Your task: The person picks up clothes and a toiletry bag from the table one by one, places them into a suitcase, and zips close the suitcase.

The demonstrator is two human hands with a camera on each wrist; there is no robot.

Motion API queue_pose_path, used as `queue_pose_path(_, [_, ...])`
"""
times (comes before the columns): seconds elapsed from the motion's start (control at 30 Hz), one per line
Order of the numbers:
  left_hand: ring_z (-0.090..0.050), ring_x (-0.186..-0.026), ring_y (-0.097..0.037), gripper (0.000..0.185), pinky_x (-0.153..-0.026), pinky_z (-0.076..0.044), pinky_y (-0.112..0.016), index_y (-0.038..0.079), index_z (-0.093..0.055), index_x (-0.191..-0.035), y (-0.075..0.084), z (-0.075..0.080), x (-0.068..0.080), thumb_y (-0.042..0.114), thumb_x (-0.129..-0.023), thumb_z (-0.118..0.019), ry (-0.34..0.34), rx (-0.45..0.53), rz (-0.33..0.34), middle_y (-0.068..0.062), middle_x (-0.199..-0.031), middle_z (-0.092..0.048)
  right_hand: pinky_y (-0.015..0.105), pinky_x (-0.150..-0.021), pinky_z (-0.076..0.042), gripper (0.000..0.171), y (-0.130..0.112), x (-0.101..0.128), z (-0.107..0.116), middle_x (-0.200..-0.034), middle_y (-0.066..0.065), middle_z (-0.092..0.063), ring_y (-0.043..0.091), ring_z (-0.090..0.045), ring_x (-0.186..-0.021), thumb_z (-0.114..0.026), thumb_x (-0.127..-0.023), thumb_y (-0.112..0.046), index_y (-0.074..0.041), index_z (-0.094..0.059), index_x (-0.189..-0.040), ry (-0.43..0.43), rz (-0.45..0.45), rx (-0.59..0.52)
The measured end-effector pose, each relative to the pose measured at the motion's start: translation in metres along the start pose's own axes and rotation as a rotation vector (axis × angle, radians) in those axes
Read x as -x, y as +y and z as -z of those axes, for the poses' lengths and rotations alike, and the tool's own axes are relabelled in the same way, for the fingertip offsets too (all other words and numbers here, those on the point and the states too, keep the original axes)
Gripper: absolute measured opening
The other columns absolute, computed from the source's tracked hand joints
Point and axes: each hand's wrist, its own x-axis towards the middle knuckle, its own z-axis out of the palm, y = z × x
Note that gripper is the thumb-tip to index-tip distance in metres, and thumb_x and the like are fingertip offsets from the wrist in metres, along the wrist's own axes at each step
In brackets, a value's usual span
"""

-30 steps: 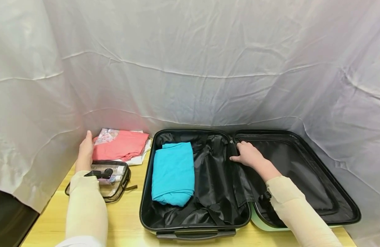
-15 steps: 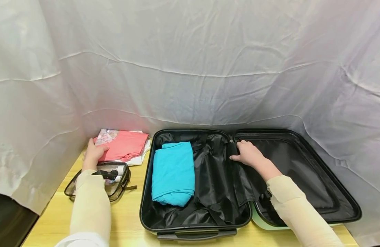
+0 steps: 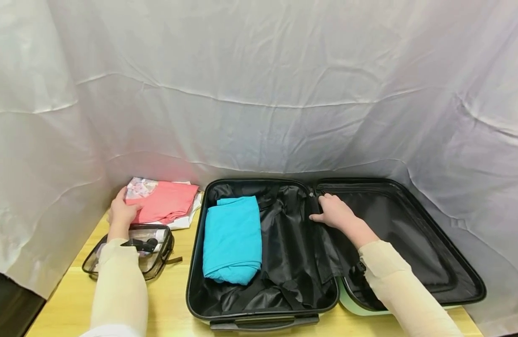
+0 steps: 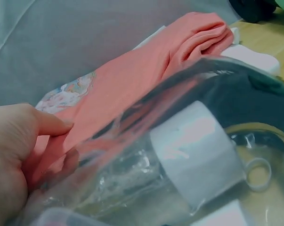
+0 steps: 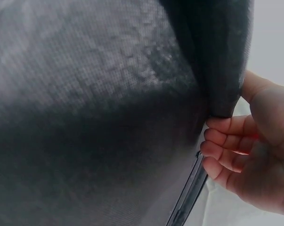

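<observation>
In the head view, my left hand (image 3: 121, 213) is at the left edge of a folded coral-pink garment (image 3: 170, 199) with a floral patch. The left wrist view has the thumb on top of the cloth (image 4: 113, 94) and the other fingers curled at its edge, gripping it. My right hand (image 3: 334, 213) pinches the upper edge of a black fabric divider flap (image 3: 329, 252) at the hinge side of an open suitcase (image 3: 263, 312). Up close in the right wrist view, thumb and fingertips hold the flap's corner. A folded turquoise cloth (image 3: 232, 238) lies in the suitcase's left half.
A clear toiletry pouch (image 3: 164, 255) with white-capped bottles lies under my left forearm, in front of the garment. White cloth (image 3: 185, 222) shows beneath the garment. The suitcase lid (image 3: 393, 234) lies open at right. Grey fabric walls (image 3: 259, 93) enclose the wooden table (image 3: 170, 304).
My left hand has come down from beside the pink garment onto its left edge, with the fingers closing on it. The right hand keeps its hold on the flap.
</observation>
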Motion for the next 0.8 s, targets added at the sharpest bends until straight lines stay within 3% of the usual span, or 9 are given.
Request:
queue_pose_path(0.17, [-0.03, -0.139, -0.051, 0.078, -0.107, -0.027, -0.064, 0.021, -0.019, -0.157, 0.0003, 0.0016, 0.0045, 0.015, -0.092, -0.062, 0.051, 0.018, -0.04, -0.024, -0.157, -0.027, 0.051, -0.082, -0.051, 0.056, -0.0027, 0.0031, -0.0021, -0.113, 0.026, -0.058, 0.041, -0.058, -0.103, -0.066, -0.09, -0.041, 0.007, -0.058, -0.119, 0.015, 0.004, 0.017])
queue_pose_path(0.43, [-0.026, -0.145, -0.042, 0.067, -0.119, -0.022, -0.055, 0.02, -0.027, -0.155, -0.0041, 0.0025, 0.0049, 0.008, -0.094, -0.055, 0.088, 0.192, -0.035, -0.018, -0.159, -0.028, 0.052, -0.085, -0.051, 0.058, -0.004, 0.0034, -0.0017, -0.117, 0.027, -0.058, 0.042, -0.057, -0.107, -0.065, -0.091, -0.042, 0.008, -0.058, -0.121, 0.019, 0.013, 0.058])
queue_pose_path(0.53, [-0.021, -0.149, -0.038, 0.07, -0.121, -0.019, -0.052, 0.02, -0.023, -0.156, -0.0041, 0.0033, 0.0065, 0.009, -0.095, -0.055, 0.059, 0.255, 0.003, -0.015, -0.161, -0.022, 0.053, -0.086, -0.052, 0.059, -0.004, 0.0033, -0.0016, -0.119, 0.028, -0.058, 0.043, -0.057, -0.108, -0.065, -0.091, -0.042, 0.008, -0.058, -0.122, 0.008, 0.008, 0.08])
queue_pose_path(0.7, [-0.012, -0.149, -0.042, 0.077, -0.122, -0.013, -0.052, 0.008, -0.01, -0.156, -0.0041, 0.0081, 0.0066, 0.018, -0.095, -0.057, -0.032, 0.187, 0.036, -0.021, -0.161, -0.011, 0.053, -0.088, -0.051, 0.061, -0.0043, 0.0042, -0.0002, -0.121, 0.028, -0.057, 0.043, -0.057, -0.111, -0.065, -0.091, -0.042, 0.008, -0.057, -0.124, -0.003, 0.002, 0.078])
queue_pose_path(0.8, [-0.012, -0.149, -0.044, 0.078, -0.122, -0.013, -0.053, 0.004, -0.01, -0.155, 0.0012, 0.0103, 0.0048, 0.018, -0.095, -0.057, -0.051, 0.162, 0.049, -0.024, -0.16, -0.011, 0.053, -0.089, -0.05, 0.061, -0.0029, 0.0058, 0.0013, -0.121, 0.028, -0.057, 0.043, -0.056, -0.111, -0.065, -0.091, -0.042, 0.009, -0.056, -0.125, 0.003, -0.003, 0.067])
